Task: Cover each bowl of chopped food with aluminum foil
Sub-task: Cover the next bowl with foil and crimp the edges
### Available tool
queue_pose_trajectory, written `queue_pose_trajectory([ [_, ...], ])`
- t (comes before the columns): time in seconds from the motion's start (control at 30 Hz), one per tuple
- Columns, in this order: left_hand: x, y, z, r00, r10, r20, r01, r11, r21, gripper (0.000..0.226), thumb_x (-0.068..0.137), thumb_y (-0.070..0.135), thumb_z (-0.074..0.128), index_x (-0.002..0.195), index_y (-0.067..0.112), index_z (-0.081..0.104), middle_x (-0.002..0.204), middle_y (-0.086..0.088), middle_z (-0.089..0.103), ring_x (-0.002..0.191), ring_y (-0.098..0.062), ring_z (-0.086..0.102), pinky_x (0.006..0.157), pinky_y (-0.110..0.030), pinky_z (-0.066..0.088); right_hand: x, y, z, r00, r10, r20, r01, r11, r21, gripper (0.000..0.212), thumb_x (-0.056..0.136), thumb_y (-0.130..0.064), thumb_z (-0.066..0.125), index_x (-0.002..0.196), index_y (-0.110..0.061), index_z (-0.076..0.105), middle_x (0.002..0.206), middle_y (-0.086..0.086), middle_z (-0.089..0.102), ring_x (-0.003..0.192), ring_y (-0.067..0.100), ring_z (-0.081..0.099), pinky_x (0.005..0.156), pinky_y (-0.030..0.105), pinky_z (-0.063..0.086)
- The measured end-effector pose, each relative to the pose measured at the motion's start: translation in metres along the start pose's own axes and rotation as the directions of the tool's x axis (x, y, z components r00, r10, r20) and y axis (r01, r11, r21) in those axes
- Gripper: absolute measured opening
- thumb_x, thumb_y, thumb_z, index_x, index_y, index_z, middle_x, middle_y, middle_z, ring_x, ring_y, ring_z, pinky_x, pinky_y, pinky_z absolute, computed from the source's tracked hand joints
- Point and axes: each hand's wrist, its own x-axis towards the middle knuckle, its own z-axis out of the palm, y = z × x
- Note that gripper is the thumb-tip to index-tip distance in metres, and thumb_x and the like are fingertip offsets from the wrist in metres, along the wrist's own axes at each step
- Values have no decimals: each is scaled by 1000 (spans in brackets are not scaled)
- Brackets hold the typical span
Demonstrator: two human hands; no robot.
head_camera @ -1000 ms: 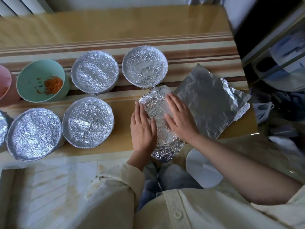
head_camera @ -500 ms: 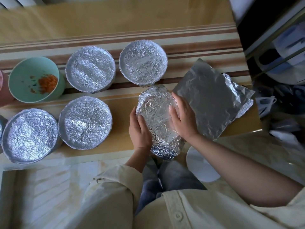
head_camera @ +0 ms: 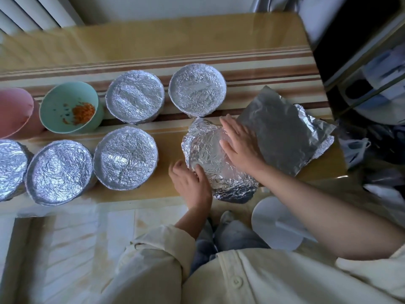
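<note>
A bowl wrapped in crinkled foil (head_camera: 208, 154) sits at the table's near edge. My right hand (head_camera: 240, 143) lies flat on its top right, fingers straight. My left hand (head_camera: 192, 183) grips the foil at the bowl's lower left rim with curled fingers. Several foil-covered bowls stand to the left, among them one (head_camera: 126, 157) beside my left hand and two behind (head_camera: 134, 96) (head_camera: 197, 89). An uncovered teal bowl (head_camera: 54, 106) holds chopped orange bits (head_camera: 84, 110). A pink bowl (head_camera: 15, 110) is at the far left; its contents are hidden.
Loose foil sheets (head_camera: 282, 132) lie on the table right of the wrapped bowl. The striped table (head_camera: 153, 40) extends far behind the bowls. A white round stool (head_camera: 276, 224) stands below the table edge by my knees. Clutter and a dark shelf (head_camera: 361, 84) fill the right.
My left hand slid from the foil's top down to the lower left rim and curled onto it. My right hand shifted up and right across the top, flattening. The camera view lifted slightly.
</note>
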Motion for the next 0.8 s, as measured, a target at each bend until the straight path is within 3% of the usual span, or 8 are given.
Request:
queue_pose_trajectory([
  [0.1, 11, 11, -10, 936, 352, -21, -345, 928, 140, 44, 93, 24, 44, 129, 1, 49, 145, -16, 41, 135, -29, 38, 110, -36, 27, -20, -14, 1, 971, 122, -206, -107, 991, 82, 58, 96, -32, 37, 147, -4, 33, 153, 15, 32, 141, 27, 29, 114, 40, 24],
  [0.17, 26, 20, -12, 817, 563, 121, -576, 793, 199, 46, 93, 26, 42, 133, 7, 52, 151, -13, 40, 142, -29, 34, 115, -39, 25, -38, -25, 4, 946, 187, -265, -156, 979, 133, 58, 96, -31, 36, 145, -1, 33, 153, 16, 31, 142, 27, 28, 115, 40, 24],
  [0.23, 43, 27, -8, 716, 640, 278, -697, 674, 245, 49, 93, 29, 40, 138, 12, 51, 156, -10, 37, 147, -29, 27, 119, -43, 21, -53, -33, 7, 937, 206, -283, -167, 974, 154, 57, 97, -31, 36, 145, 0, 34, 153, 16, 30, 142, 26, 27, 114, 42, 25],
  [0.33, 65, 28, 0, 658, 623, 423, -748, 605, 274, 56, 94, 35, 34, 144, 15, 46, 157, -10, 34, 148, -29, 26, 120, -47, 20, -61, -33, 14, 925, 262, -276, -215, 958, 188, 57, 98, -33, 37, 145, -1, 33, 153, 15, 31, 143, 25, 27, 114, 40, 26],
  [0.43, 80, 20, 4, 636, 592, 495, -756, 606, 248, 59, 96, 37, 30, 148, 12, 41, 153, -10, 42, 139, -29, 41, 114, -45, 30, -62, -30, 21, 915, 310, -257, -246, 936, 251, 56, 99, -31, 37, 147, -2, 31, 153, 13, 31, 143, 20, 25, 116, 37, 26],
  [0.57, 84, 15, 6, 648, 608, 459, -740, 646, 189, 53, 97, 33, 34, 142, 11, 49, 136, -10, 57, 115, -33, 56, 94, -41, 42, -62, -27, 30, 905, 320, -280, -227, 921, 317, 52, 99, -23, 39, 145, 0, 33, 151, 14, 33, 142, 18, 27, 116, 32, 25],
  [0.8, 87, 16, 8, 697, 580, 422, -679, 724, 127, 49, 97, 30, 35, 138, 10, 53, 123, -12, 62, 105, -32, 58, 88, -39, 45, -59, -28, 35, 866, 372, -336, -221, 885, 410, 49, 98, -18, 36, 142, 2, 38, 147, 14, 37, 138, 19, 33, 114, 32, 27],
])
